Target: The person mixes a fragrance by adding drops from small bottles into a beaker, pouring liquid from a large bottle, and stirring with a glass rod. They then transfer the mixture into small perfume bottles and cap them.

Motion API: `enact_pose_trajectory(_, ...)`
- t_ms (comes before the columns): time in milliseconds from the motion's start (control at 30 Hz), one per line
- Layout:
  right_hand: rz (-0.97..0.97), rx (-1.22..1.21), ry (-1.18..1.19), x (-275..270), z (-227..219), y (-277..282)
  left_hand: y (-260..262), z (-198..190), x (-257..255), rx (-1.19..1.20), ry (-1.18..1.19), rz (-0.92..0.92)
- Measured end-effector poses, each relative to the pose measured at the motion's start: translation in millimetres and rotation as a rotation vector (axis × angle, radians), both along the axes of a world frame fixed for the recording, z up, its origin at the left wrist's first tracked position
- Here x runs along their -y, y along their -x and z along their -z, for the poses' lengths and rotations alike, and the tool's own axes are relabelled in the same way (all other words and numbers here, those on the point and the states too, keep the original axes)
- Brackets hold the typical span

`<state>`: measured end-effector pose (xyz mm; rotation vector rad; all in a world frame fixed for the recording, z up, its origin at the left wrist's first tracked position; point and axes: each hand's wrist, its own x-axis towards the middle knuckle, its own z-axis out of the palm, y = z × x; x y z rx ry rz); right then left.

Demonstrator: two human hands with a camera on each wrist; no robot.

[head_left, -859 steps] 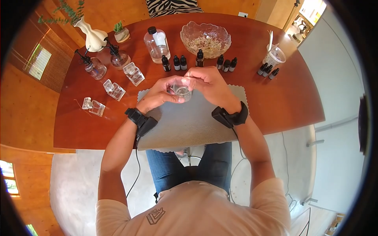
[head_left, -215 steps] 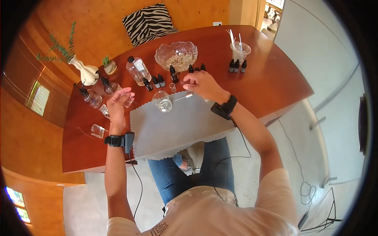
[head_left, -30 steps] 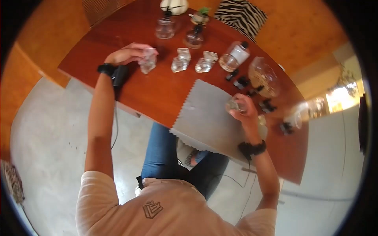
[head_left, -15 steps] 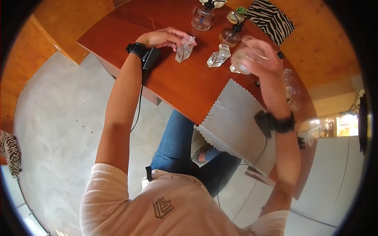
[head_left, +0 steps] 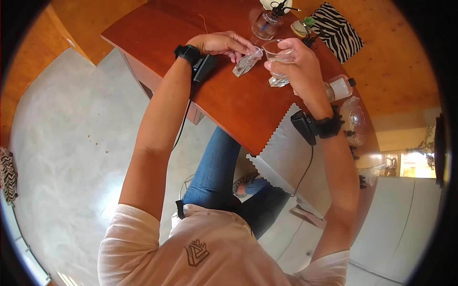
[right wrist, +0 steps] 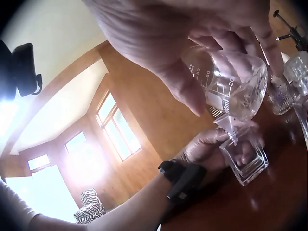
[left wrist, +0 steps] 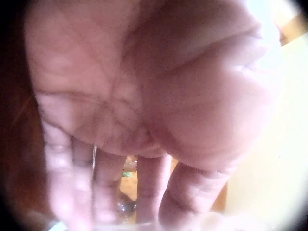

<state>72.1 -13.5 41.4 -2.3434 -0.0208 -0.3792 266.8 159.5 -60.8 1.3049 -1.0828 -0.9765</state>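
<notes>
My left hand [head_left: 224, 45] pinches a small clear funnel [right wrist: 230, 130] at the mouth of a square glass perfume bottle [right wrist: 248, 163], which stands on the table. In the left wrist view the palm [left wrist: 144, 86] covers most of the picture and hides the bottle. Close on the right, my right hand [head_left: 304, 62] grips a glass beaker [right wrist: 233, 84] with printed measuring marks. Clear liquid shows inside the beaker. It is tilted, its rim near the top of the funnel in the right wrist view.
Beyond the beaker stands another square glass bottle [head_left: 278, 81]. A ribbed spray bottle [head_left: 265, 25] is at the back, by a small potted plant [head_left: 307, 22]. Further right are a large capped bottle [head_left: 341, 88], a crystal bowl [head_left: 354, 118] and the grey mat [head_left: 281, 152].
My right hand has carried the beaker from over the mat leftward to beside the funnel. The left hand has stayed at the bottle's top. The head view has turned left.
</notes>
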Motion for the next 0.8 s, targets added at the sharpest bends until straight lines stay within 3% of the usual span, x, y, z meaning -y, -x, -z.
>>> enact_pose_trajectory(267,0.054,-0.046,0.244,-4.4,-17.0,-1.7,-5.9,7.0,4.5,0.01,0.012,0.002)
enact_pose_trajectory(800,0.031,-0.144,0.324,-7.0,-20.4,-10.1,-6.3,8.8,5.4,0.0,0.003,-0.014)
